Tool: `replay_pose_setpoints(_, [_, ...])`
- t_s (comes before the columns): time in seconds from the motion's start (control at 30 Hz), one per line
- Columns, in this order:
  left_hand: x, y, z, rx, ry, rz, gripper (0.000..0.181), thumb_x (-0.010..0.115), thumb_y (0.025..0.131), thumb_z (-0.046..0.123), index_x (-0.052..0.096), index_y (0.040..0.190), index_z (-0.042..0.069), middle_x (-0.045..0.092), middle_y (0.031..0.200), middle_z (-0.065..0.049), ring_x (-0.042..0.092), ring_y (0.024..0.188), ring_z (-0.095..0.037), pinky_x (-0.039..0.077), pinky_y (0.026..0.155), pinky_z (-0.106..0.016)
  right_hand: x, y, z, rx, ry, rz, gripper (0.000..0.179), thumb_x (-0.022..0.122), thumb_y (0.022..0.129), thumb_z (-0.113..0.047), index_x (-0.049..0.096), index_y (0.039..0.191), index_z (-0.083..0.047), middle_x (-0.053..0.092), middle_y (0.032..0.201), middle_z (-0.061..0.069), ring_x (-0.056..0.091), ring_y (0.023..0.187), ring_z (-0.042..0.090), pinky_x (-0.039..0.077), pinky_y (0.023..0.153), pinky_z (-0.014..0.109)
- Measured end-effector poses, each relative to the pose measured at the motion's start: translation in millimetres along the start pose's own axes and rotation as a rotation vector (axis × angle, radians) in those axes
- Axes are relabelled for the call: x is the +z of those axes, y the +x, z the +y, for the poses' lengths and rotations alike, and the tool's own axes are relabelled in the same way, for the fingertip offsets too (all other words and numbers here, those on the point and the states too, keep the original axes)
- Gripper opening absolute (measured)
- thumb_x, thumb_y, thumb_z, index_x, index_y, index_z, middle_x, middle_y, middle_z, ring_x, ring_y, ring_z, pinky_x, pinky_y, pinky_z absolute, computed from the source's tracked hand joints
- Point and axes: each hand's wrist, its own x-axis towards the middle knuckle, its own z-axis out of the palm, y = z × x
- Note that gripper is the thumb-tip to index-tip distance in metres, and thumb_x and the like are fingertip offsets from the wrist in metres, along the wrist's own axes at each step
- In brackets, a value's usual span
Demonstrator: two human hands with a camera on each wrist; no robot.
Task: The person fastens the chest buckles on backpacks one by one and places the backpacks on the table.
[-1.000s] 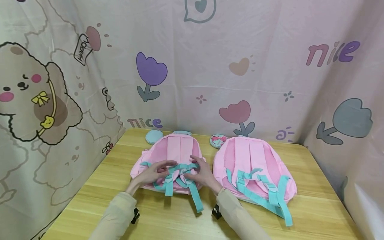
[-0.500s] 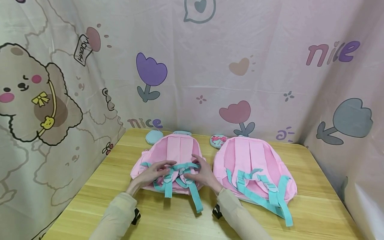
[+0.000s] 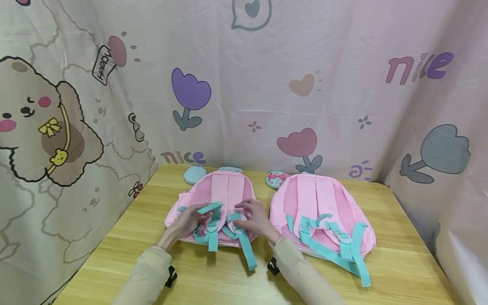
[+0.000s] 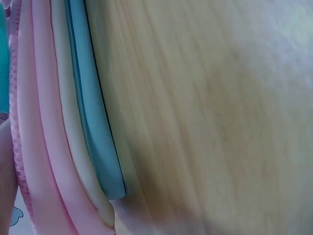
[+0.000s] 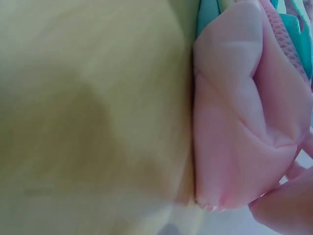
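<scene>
A pink backpack (image 3: 228, 190) lies with its shoulder-strap side up on the left half of the table. My left hand (image 3: 186, 222) pinches a teal strap (image 3: 213, 206) that runs from the left shoulder strap. On the other side, my right hand (image 3: 257, 218) reaches over the right strap buckle (image 3: 238, 228), thumb and forefinger spread apart; its other fingers are partly hidden. Two teal strap tails (image 3: 248, 252) hang toward the front. The left wrist view shows the layered pink side (image 4: 49, 147) of the bag, and the right wrist view shows a puffy pink side pocket (image 5: 230, 122).
A second pink backpack (image 3: 320, 199) with teal straps lies to the right, close to my right forearm. Behind the bags are a round light-blue piece (image 3: 195, 175) and a round printed piece (image 3: 276, 179). A patterned curtain (image 3: 244, 84) borders the wooden table (image 3: 213, 284).
The teal strap that stretched across between the two shoulder straps no longer spans them; its left part now slants up beside my left hand, which has shifted slightly left.
</scene>
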Motion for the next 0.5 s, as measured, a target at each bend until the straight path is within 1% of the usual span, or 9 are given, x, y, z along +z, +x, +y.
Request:
replay_pose_setpoints(0.03, [-0.8, 0.0, 0.1, -0.005, -0.039, -0.010, 0.044, 0.024, 0.111, 0.030, 0.065, 0.118, 0.016, 0.065, 0.104, 0.002, 0.058, 0.090, -0.010, 0.048, 0.083, -0.023, 1, 1.2, -1, -0.011, -0.027, -0.009, 0.046, 0.083, 0.078, -0.026, 0.072, 0.119, -0.010, 0.063, 0.124, 0.011, 0.055, 0.115, 0.029, 0.041, 0.101, 0.049])
replay_pose_setpoints(0.07, [-1.2, 0.4, 0.1, -0.009, -0.048, -0.018, 0.047, 0.022, 0.112, 0.032, 0.065, 0.118, 0.016, 0.068, 0.107, 0.004, 0.061, 0.093, -0.010, 0.049, 0.085, -0.022, 2, 2.4, -2, -0.018, -0.049, -0.018, 0.041, 0.082, 0.079, -0.026, 0.074, 0.116, -0.011, 0.063, 0.122, 0.010, 0.055, 0.114, 0.029, 0.038, 0.103, 0.051])
replay_pose_setpoints(0.1, [-1.2, 1.0, 0.3, -0.014, -0.043, -0.023, 0.049, 0.022, 0.112, 0.035, 0.066, 0.121, 0.015, 0.070, 0.111, 0.006, 0.061, 0.098, -0.008, 0.048, 0.089, -0.020, 3, 3.4, -3, -0.018, -0.068, -0.028, 0.039, 0.082, 0.079, -0.026, 0.075, 0.115, -0.012, 0.064, 0.120, 0.009, 0.055, 0.114, 0.029, 0.035, 0.104, 0.053])
replay_pose_setpoints(0.13, [-0.7, 2.1, 0.2, -0.027, -0.017, -0.026, 0.053, 0.021, 0.112, 0.038, 0.065, 0.123, 0.011, 0.071, 0.112, 0.006, 0.063, 0.095, -0.007, 0.050, 0.085, -0.020, 5, 4.3, -4, -0.017, -0.082, -0.034, 0.037, 0.081, 0.081, -0.027, 0.076, 0.114, -0.012, 0.063, 0.118, 0.008, 0.054, 0.113, 0.028, 0.032, 0.106, 0.055])
replay_pose_setpoints(0.2, [1.1, 4.2, 0.0, -0.059, 0.073, -0.029, 0.059, 0.023, 0.111, 0.045, 0.062, 0.129, 0.004, 0.072, 0.114, 0.006, 0.065, 0.084, -0.006, 0.054, 0.075, -0.021, 7, 5.4, -7, -0.006, -0.119, -0.047, 0.035, 0.080, 0.083, -0.030, 0.077, 0.113, -0.013, 0.063, 0.115, 0.007, 0.053, 0.111, 0.027, 0.028, 0.106, 0.056])
replay_pose_setpoints(0.27, [2.4, 5.5, -0.9, -0.065, 0.173, -0.039, 0.060, 0.029, 0.110, 0.044, 0.057, 0.135, -0.003, 0.071, 0.117, 0.002, 0.063, 0.075, -0.006, 0.054, 0.064, -0.023, 9, 6.1, -10, -0.002, -0.156, -0.052, 0.035, 0.079, 0.085, -0.033, 0.077, 0.113, -0.012, 0.063, 0.112, 0.006, 0.053, 0.109, 0.026, 0.026, 0.105, 0.056])
replay_pose_setpoints(0.33, [2.8, 5.8, -1.9, -0.052, 0.250, -0.042, 0.056, 0.035, 0.110, 0.041, 0.054, 0.137, -0.005, 0.069, 0.119, -0.002, 0.059, 0.069, -0.007, 0.052, 0.056, -0.024, 9, 6.6, -12, 0.006, -0.181, -0.059, 0.035, 0.078, 0.086, -0.034, 0.077, 0.113, -0.012, 0.062, 0.110, 0.005, 0.052, 0.108, 0.024, 0.026, 0.103, 0.054])
replay_pose_setpoints(0.43, [1.7, 4.9, -3.3, -0.024, 0.285, -0.048, 0.050, 0.040, 0.110, 0.034, 0.055, 0.136, -0.006, 0.069, 0.116, -0.004, 0.058, 0.066, -0.007, 0.052, 0.054, -0.024, 9, 7.4, -15, 0.008, -0.188, -0.074, 0.033, 0.076, 0.087, -0.033, 0.077, 0.113, -0.013, 0.061, 0.109, 0.005, 0.050, 0.107, 0.024, 0.027, 0.101, 0.051])
replay_pose_setpoints(0.5, [0.4, 4.1, -3.8, -0.026, 0.268, -0.065, 0.048, 0.038, 0.110, 0.031, 0.056, 0.136, -0.005, 0.067, 0.103, -0.005, 0.057, 0.061, -0.009, 0.051, 0.053, -0.024, 9, 8.1, -15, 0.004, -0.190, -0.083, 0.032, 0.075, 0.088, -0.033, 0.077, 0.114, -0.013, 0.061, 0.110, 0.005, 0.050, 0.107, 0.024, 0.028, 0.101, 0.050])
